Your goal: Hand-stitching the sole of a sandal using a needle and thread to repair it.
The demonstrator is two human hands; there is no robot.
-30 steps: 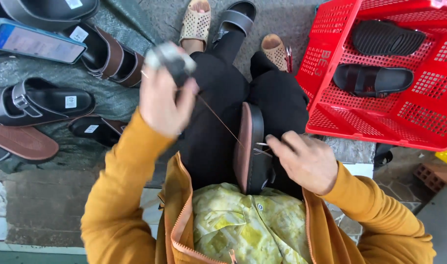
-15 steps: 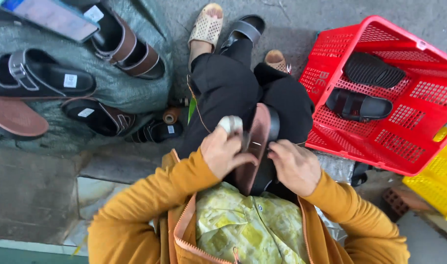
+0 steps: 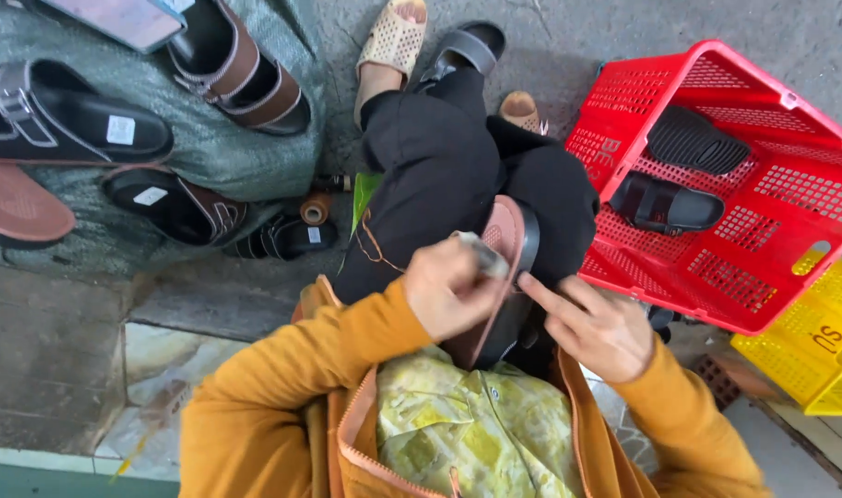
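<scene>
A brown-soled sandal with a black upper (image 3: pixel 506 277) is held on edge across the lap, its sole turned leftward and its long rim running from the knees back toward the yellow-green patterned shirt (image 3: pixel 476 429). The left hand (image 3: pixel 448 288) is closed against the sole side, the fingers pinching a small pale grey tool (image 3: pixel 483 256) whose tip is pressed to the rim. The right hand (image 3: pixel 598 325) is laid on the opposite, black side, its fingers spread and the forefinger stretched to the edge just beside the tool. A thin brown thread (image 3: pixel 376 247) is seen looping over the black trousers (image 3: pixel 439 161) just left of the grip.

Little free room is left around the grip: the orange jacket sleeves (image 3: pixel 292 406) close in on both sides and the knees in front. Close on the right of the right hand, the rim of a red perforated plastic crate (image 3: pixel 716 221) is tilted toward the lap, two black sandals (image 3: pixel 670 175) lying inside; beyond it a yellow crate (image 3: pixel 822 355) is set touching it. Further left of the left hand, past a strip of bare concrete step (image 3: pixel 61 350), dark sandals (image 3: pixel 117 120) are spread over a grey-green woven sack (image 3: pixel 246 157), with a small spool of brown thread (image 3: pixel 315 208) at its near edge.
</scene>
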